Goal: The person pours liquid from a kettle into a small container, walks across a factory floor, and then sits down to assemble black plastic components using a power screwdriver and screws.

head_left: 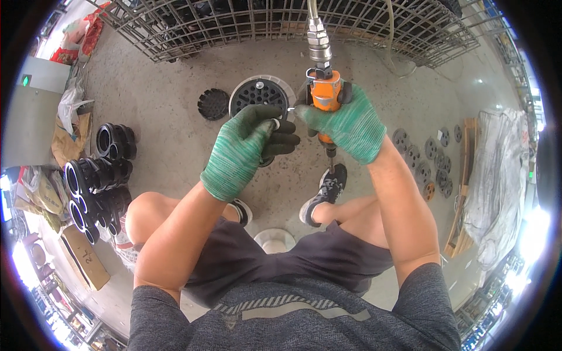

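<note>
The left hand (249,140) is being held narrow and appears to be pinching a pale piece (276,123) between thumb and fingers. The right hand (354,123) is wrapping around an orange tool (325,95), which is sitting just right of the left hand. A metal pin (291,109) is projecting near the right thumb; what is gripping it cannot be told. The bit (332,153) is pointing back toward the right shoe (332,182).

Handling, by judgement: the step is calling for a light, steady pinch on the small parts, with the tool idling and its bit facing away from hands and shoe. The gloves are probably dulling touch, so dropping a part is the main risk. The coupling (319,50) should be hanging free of twist.

Beyond the hands, a black disc (249,95) with holes is lying on the floor (158,88), the left hand partly blocking the view of it. A smaller disc (213,104) is lying just to its left. Farther out, black rings (83,181) are standing at left, while grey wheels (421,171) and a pallet (462,187) are lying at right. A wire cage (234,26) is limiting reach at the far side.
</note>
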### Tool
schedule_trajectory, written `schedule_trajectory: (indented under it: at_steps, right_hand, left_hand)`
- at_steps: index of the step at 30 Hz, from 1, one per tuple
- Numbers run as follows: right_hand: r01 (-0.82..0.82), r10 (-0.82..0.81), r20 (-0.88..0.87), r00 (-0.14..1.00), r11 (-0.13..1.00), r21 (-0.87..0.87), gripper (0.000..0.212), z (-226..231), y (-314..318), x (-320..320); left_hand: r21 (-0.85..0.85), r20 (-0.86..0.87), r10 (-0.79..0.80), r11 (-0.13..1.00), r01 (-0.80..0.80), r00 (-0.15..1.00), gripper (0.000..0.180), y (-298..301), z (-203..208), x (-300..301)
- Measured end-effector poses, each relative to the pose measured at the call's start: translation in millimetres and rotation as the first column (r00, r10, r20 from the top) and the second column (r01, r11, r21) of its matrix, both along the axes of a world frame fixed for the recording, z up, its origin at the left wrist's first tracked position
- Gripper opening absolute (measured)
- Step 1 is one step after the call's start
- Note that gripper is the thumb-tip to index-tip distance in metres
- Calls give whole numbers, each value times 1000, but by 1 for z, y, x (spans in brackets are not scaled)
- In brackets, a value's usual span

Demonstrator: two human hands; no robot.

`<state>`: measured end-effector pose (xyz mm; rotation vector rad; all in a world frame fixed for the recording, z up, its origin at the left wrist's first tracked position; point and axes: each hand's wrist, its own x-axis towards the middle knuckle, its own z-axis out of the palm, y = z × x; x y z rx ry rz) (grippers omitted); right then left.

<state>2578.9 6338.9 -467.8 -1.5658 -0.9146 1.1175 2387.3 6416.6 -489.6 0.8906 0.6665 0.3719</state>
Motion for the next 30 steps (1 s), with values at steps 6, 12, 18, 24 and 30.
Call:
schedule_trajectory:
  at_steps: [6, 12, 18, 24, 30]
  right_hand:
    - [-37, 36, -20, 999, 996, -83, 27, 7, -2, -5]
    - [-45, 45, -7, 999, 992, -120, 27, 9, 0, -9]
    - [-44, 44, -1, 999, 993, -106, 29, 4, 2, -7]
    - [-72, 73, 4, 997, 986, -150, 30, 3, 1, -6]
    - [-63, 62, -53, 997, 998, -29, 30, -10, 3, -7]
  left_hand:
    - [170, -103, 70, 984, -52, 992, 26, -2, -3, 2]
    - [300, -118, 81, 953, -43, 990, 25, -3, 0, 6]
    - [235, -42, 44, 971, -33, 998, 28, -3, -4, -1]
    - [287, -91, 19, 958, 8, 996, 26, 1, -6, -4]
    - [357, -133, 2, 933, 46, 991, 20, 3, -1, -7]
